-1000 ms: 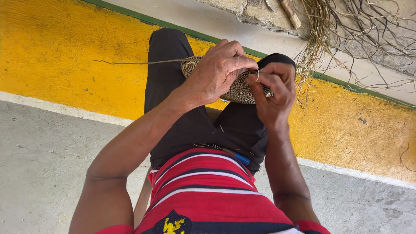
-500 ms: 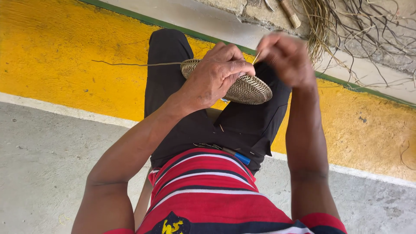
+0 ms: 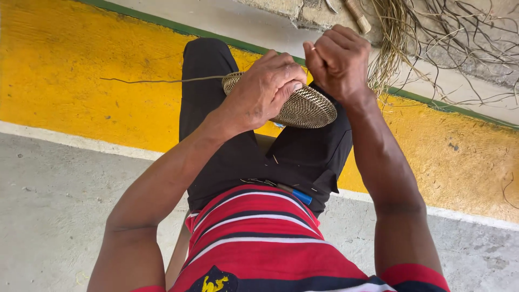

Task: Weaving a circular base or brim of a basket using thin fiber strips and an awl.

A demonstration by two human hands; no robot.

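Observation:
A flat round woven basket base (image 3: pixel 305 106), tan and tightly coiled, rests over my lap on black shorts. My left hand (image 3: pixel 265 86) grips its left rim from above, thumb pressed on the weave. A long thin fibre strand (image 3: pixel 162 81) trails from the rim out to the left. My right hand (image 3: pixel 338 59) is raised above and to the right of the disc, fingers closed in a fist, pinching a thin fibre that runs down to the weave.
A heap of loose dry fibres (image 3: pixel 432 38) lies at the top right on a concrete ledge, beside a wooden tool handle (image 3: pixel 358 15). A yellow painted band (image 3: pixel 81 70) with a green edge runs across the grey concrete floor.
My right hand has left the disc's right edge and risen up and away, pulling the fibre taut. My left hand has kept its grip on the disc.

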